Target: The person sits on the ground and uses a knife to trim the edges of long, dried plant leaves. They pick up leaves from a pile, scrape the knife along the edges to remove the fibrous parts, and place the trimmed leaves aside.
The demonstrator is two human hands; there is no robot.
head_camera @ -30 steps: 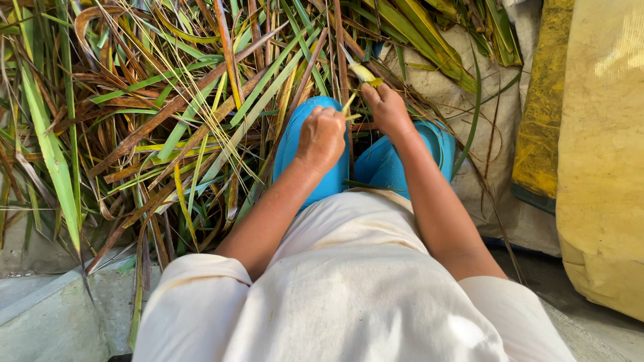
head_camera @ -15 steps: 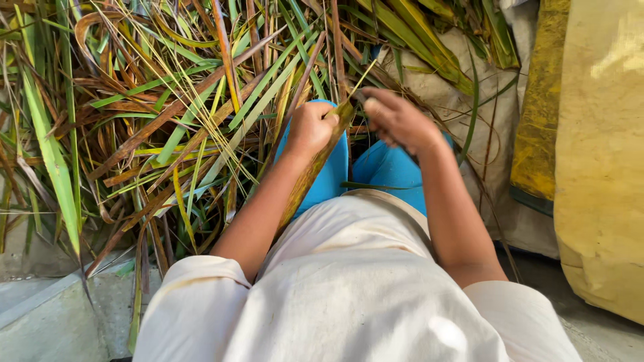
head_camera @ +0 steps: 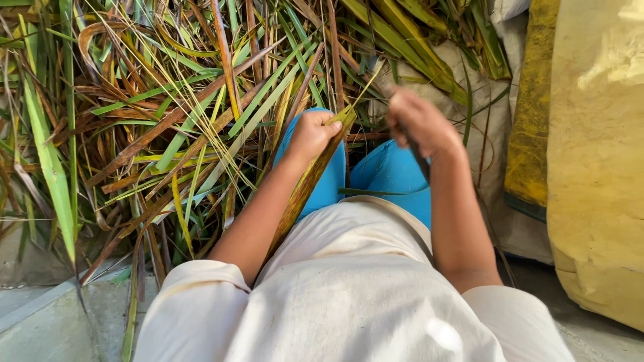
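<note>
A yellow sack [head_camera: 597,161] stands at the right edge, bulging and shut as far as the view shows, so what it holds cannot be told; a second, darker yellow sack [head_camera: 530,114] leans beside it, and pale woven sacking [head_camera: 483,100] lies under the leaves at upper right. Nothing else here serves as a container: the leaves [head_camera: 147,127], green, yellow and brown, lie loose in a heap across the left and top of the view, spilling over a grey concrete ledge [head_camera: 40,322]. The left hand [head_camera: 312,134] is closed around a long leaf [head_camera: 305,194], thumb and fingers pinching it near its upper end. That leaf is a brownish-green strip whose long axis runs on a diagonal: its upper end points up and right toward the right hand, with a thin pale strand going on past the grip, and its lower end points down and left, passing beside the left forearm toward the white shirt [head_camera: 349,288]. It lies over the blue trousers [head_camera: 396,174] at the knees. The right hand [head_camera: 419,124] is blurred; it looks curled shut, perhaps on a dark thin tool or strand running down by the wrist, but the blur leaves that unsure. The two hands are near each other, not touching.
</note>
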